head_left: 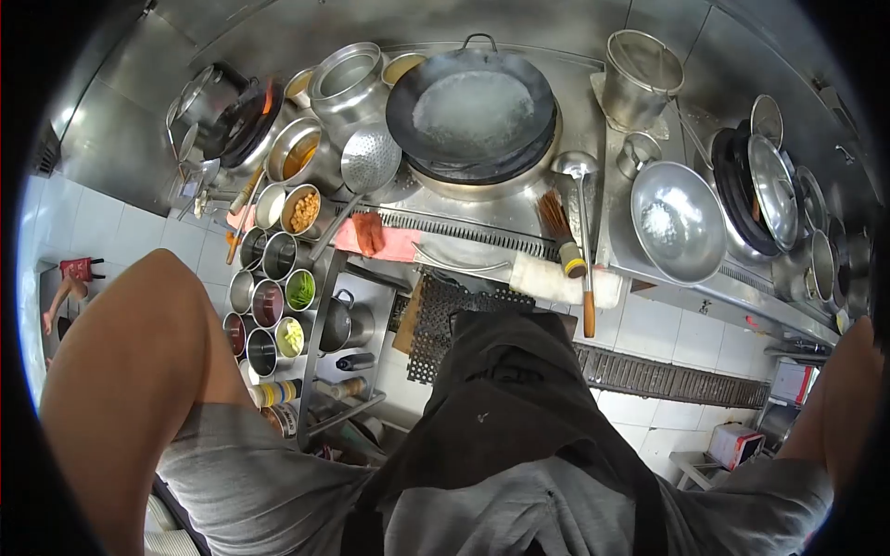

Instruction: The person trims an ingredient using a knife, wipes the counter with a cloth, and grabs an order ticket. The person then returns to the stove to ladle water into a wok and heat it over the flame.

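Neither of my hands shows; only my bent arms are visible at the left and right edges. In front of me a black wok (468,102) with steaming, whitish liquid sits on the burner. A perforated skimmer (371,157) lies to its left, its handle pointing toward me. At the right of the wok rest a ladle (577,167) with a wooden handle and a bamboo brush (561,232). A folded white towel (547,281) and a pink cloth (394,243) lie along the counter's front edge.
Metal cups of ingredients (301,289) stand on a rack at the left. A large metal pot (347,82) is behind them. To the right are a shiny metal bowl (677,222), a strainer pot (640,83) and stacked woks with lids (772,193). Part of another person shows far left.
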Motion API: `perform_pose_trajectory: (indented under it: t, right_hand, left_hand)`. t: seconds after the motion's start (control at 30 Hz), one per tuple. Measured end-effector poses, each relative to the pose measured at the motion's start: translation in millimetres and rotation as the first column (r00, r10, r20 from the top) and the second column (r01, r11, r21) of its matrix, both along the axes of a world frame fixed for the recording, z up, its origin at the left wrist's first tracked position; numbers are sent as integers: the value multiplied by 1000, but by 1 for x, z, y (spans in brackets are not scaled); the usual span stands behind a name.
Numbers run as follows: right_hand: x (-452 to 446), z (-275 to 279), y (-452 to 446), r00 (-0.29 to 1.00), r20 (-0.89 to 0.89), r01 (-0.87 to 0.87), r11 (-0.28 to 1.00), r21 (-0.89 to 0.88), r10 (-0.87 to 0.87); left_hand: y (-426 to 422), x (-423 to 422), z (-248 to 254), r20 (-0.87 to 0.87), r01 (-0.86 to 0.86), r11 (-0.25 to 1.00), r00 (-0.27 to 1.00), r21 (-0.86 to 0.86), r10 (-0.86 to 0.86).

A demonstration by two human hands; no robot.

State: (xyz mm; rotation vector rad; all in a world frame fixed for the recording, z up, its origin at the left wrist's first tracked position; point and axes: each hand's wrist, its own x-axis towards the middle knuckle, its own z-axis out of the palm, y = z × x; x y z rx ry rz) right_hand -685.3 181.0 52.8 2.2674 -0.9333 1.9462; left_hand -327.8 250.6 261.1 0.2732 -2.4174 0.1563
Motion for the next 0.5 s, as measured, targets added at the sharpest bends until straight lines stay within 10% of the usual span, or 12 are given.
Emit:
perform_pose_trajectory:
  t: [0.5]
  right_hand:
    - [6, 12, 0, 1000, 12, -23, 999, -41, 24]
  left_hand:
    - [-3, 16, -10, -40, -3, 999, 999, -39, 1]
